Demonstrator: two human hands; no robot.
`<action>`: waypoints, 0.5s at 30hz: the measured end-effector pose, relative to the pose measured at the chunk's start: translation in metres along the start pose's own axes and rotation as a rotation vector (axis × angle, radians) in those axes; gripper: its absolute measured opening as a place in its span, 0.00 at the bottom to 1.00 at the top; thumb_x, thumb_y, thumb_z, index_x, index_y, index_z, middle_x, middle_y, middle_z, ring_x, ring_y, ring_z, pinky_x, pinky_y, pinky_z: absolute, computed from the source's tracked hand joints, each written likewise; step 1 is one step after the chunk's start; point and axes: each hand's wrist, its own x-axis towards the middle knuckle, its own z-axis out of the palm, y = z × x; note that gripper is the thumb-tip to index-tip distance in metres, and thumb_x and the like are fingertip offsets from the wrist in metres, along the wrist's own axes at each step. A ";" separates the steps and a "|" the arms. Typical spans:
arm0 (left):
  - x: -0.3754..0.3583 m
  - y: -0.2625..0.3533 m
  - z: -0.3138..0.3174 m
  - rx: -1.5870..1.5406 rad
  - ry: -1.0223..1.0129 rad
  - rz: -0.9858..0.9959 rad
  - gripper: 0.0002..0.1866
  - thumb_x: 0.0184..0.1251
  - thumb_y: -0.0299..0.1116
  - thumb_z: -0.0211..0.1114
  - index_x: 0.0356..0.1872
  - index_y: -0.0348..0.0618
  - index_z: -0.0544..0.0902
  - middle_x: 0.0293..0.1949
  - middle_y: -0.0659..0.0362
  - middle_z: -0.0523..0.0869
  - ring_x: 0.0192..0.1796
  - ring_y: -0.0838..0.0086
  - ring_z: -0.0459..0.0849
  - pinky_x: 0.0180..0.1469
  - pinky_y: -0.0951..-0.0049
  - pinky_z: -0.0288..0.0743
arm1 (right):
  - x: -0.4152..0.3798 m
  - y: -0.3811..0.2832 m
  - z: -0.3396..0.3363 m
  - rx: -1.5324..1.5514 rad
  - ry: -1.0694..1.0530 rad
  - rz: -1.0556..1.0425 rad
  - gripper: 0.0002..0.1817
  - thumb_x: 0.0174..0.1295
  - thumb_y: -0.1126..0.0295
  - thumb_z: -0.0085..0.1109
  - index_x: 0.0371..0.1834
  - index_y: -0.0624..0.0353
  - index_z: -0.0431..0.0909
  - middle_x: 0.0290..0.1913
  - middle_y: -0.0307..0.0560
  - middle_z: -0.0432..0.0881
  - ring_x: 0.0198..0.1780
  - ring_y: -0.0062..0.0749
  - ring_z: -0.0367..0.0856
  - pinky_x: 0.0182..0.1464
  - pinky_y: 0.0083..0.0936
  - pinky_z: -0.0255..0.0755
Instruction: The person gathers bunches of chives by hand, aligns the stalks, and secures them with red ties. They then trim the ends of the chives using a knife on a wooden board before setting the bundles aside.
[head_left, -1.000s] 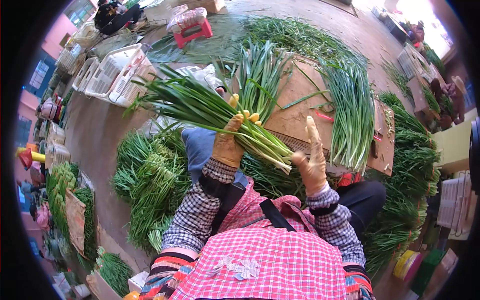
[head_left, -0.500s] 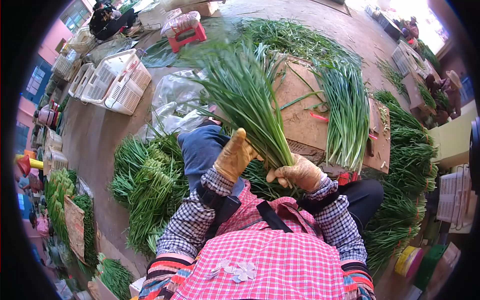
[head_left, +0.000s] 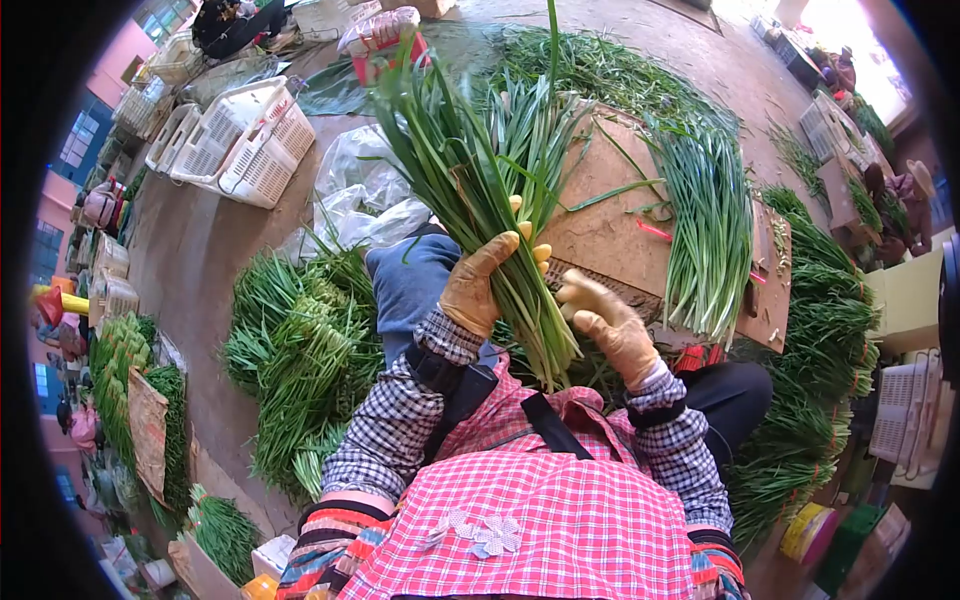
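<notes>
My left hand [head_left: 478,285], in a tan work glove, is closed round the middle of a bunch of long green chives [head_left: 535,325]. The leafy ends fan up and away, a little blurred, while the pale stem ends point down toward my lap. My right hand [head_left: 612,328], also gloved, is just right of the stems with its fingers curled but apart and nothing between them. A neat row of chives [head_left: 708,240] lies on the brown board [head_left: 605,225] beyond, beside a red tie [head_left: 655,231].
Loose chives [head_left: 305,360] are heaped at my left, and tied bundles [head_left: 800,400] line my right. Clear plastic bags [head_left: 365,195], a white crate [head_left: 245,140] and a red stool [head_left: 415,48] stand ahead. Other people sit farther off, one at the upper left [head_left: 235,25].
The bunch has passed from my right hand's grip at the stem ends to my left hand round its middle. My right hand has let go and opened beside it.
</notes>
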 end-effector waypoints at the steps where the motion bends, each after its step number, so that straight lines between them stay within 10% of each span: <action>1: 0.000 0.003 0.002 0.051 0.044 0.016 0.28 0.63 0.27 0.66 0.65 0.50 0.70 0.49 0.57 0.83 0.48 0.58 0.85 0.47 0.58 0.83 | -0.001 -0.007 0.004 -0.281 0.098 -0.198 0.35 0.57 0.69 0.66 0.69 0.54 0.65 0.63 0.51 0.72 0.62 0.34 0.71 0.64 0.29 0.65; 5: 0.004 -0.002 0.001 0.022 0.063 0.040 0.27 0.64 0.26 0.65 0.65 0.48 0.70 0.49 0.56 0.83 0.48 0.61 0.84 0.47 0.61 0.83 | 0.003 -0.050 0.032 -1.060 0.179 -0.677 0.38 0.47 0.76 0.67 0.67 0.49 0.69 0.62 0.55 0.72 0.61 0.45 0.73 0.64 0.34 0.67; 8: 0.010 -0.012 -0.010 0.063 -0.010 0.033 0.28 0.67 0.29 0.61 0.68 0.47 0.66 0.52 0.56 0.81 0.48 0.63 0.84 0.50 0.57 0.82 | 0.031 -0.041 0.034 -1.045 0.059 -0.950 0.21 0.47 0.77 0.65 0.47 0.54 0.80 0.60 0.52 0.75 0.57 0.49 0.76 0.60 0.39 0.70; 12: 0.005 -0.011 -0.018 -0.017 -0.052 -0.030 0.27 0.63 0.25 0.65 0.64 0.44 0.70 0.48 0.55 0.83 0.46 0.62 0.85 0.46 0.61 0.83 | 0.032 -0.053 0.026 -0.842 0.096 -0.881 0.11 0.54 0.78 0.62 0.41 0.59 0.78 0.49 0.53 0.82 0.53 0.46 0.80 0.58 0.36 0.72; 15: 0.002 -0.008 -0.016 0.089 -0.012 -0.012 0.29 0.64 0.28 0.65 0.67 0.47 0.67 0.48 0.58 0.83 0.46 0.62 0.85 0.48 0.57 0.83 | 0.015 -0.060 0.023 0.055 0.155 -0.383 0.07 0.68 0.73 0.53 0.45 0.63 0.72 0.52 0.55 0.81 0.53 0.37 0.79 0.58 0.31 0.73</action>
